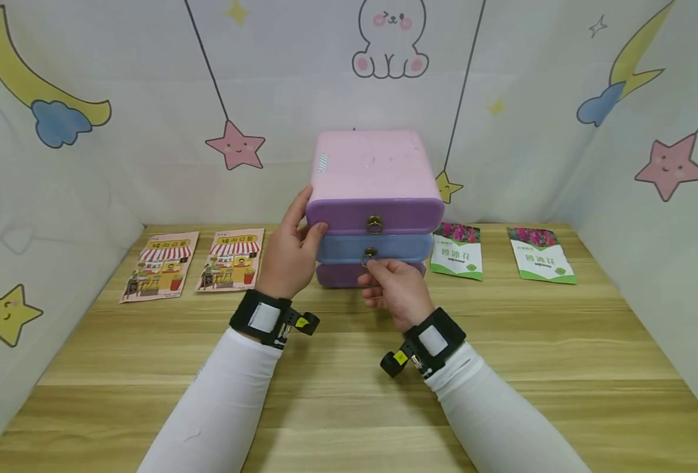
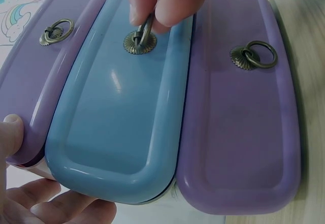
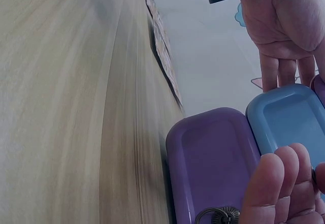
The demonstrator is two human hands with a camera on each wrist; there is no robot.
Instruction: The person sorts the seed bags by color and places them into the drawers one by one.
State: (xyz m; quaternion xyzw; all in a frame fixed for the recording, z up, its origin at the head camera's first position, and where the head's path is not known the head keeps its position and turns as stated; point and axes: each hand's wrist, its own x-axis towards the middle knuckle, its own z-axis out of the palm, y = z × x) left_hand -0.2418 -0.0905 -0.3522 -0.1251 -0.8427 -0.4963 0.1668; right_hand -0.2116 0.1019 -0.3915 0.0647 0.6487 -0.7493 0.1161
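Observation:
A small three-drawer box point(image 1: 372, 164) with a pink top stands on the wooden table. Its top and bottom drawer fronts are purple, and the middle drawer point(image 2: 119, 112) is light blue. Each front carries a brass ring pull. My right hand point(image 1: 399, 292) pinches the ring pull point(image 2: 146, 31) of the blue drawer between thumb and forefinger, its other fingers loosely bent below. My left hand point(image 1: 290, 259) rests on the box's left side, thumb at the top drawer's front edge. In the right wrist view, the left fingers point(image 3: 287, 71) lie fairly straight along that side.
Two pink seed packets point(image 1: 160, 266) with shop pictures lie left of the box. Two green-and-white packets point(image 1: 541, 256) with flower pictures lie to its right. A cartoon-printed cloth point(image 1: 302, 79) hangs close behind the box and along both sides of the table point(image 1: 337, 394).

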